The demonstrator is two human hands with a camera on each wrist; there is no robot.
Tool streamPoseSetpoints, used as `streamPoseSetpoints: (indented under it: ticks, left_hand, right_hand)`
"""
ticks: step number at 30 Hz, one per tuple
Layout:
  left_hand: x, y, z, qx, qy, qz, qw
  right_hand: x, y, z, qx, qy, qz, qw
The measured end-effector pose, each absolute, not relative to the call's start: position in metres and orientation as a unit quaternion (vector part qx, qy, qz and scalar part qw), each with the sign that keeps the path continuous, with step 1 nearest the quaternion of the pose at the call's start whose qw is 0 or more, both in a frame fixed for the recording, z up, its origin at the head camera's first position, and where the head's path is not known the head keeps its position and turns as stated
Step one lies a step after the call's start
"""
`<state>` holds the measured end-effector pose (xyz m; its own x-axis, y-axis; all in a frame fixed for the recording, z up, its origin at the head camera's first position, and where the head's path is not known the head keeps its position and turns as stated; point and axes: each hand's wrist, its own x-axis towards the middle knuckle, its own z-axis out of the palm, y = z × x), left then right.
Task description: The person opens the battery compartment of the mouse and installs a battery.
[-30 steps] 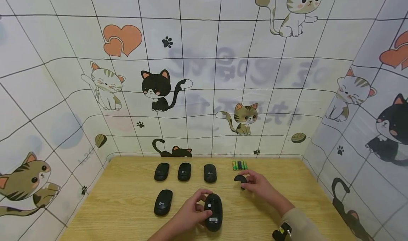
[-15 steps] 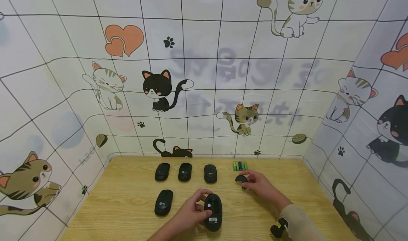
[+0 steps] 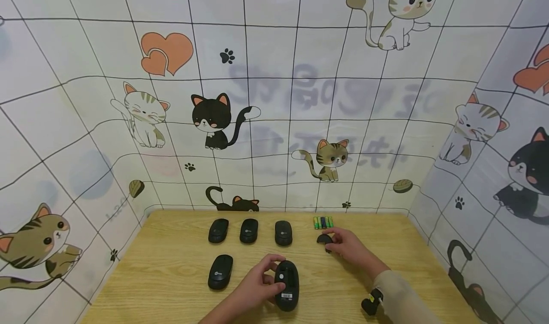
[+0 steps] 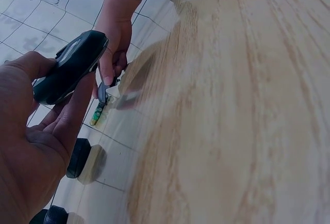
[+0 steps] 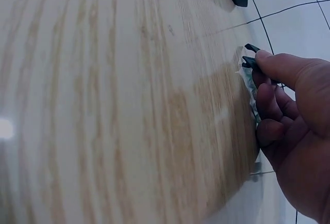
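So that its underside [image 3: 289, 278] presumably lies accessible, the left hand [image 3: 260, 282] curls round an upturned mouse [image 3: 288, 287]; right of this mouse, the right hand [image 3: 348, 246] pinches a black piece [image 3: 324, 239].

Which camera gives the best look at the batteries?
The head view: the batteries lie side by side there, barely covered. The left wrist view shows only a green bit past the right hand; the right wrist view, perhaps a blurred strip.
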<state>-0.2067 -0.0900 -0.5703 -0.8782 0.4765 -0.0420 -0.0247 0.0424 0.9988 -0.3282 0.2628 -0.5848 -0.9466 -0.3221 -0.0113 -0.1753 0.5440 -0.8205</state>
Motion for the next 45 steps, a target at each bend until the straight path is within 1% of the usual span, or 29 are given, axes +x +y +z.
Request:
streamPoseSetpoints:
  ticks: [9,18,31,40,45]
  left_hand:
    - [-0.2074,-0.0891,-0.5709,0.160,0.698,0.671,0.192]
    - [-0.2070,-0.0890,-0.5701,0.164,0.697,0.670,0.195]
    - [-0.2079,-0.0909,-0.5717,0.169,0.689,0.676,0.199]
    - [-0.2079,-0.0925,-0.5718,0.168,0.690,0.674,0.201]
    - [-0.2083,-0.0928,-0.5714,0.163,0.689,0.676,0.202]
  right_hand:
    - [-0.3310,0.2626,-0.5836,-0.146,0.899,-0.409,0.056]
    - [-0.3303,0.2628,-0.5796,-0.130,0.904,-0.402,0.065]
    - [-0.3322,0.2645,-0.5815,-0.137,0.906,-0.394,0.067]
    - [-0.3318,0.2633,-0.5801,-0.147,0.915,-0.372,0.059]
    - [-0.3312,0.2639,-0.5794,-0.137,0.917,-0.371,0.055]
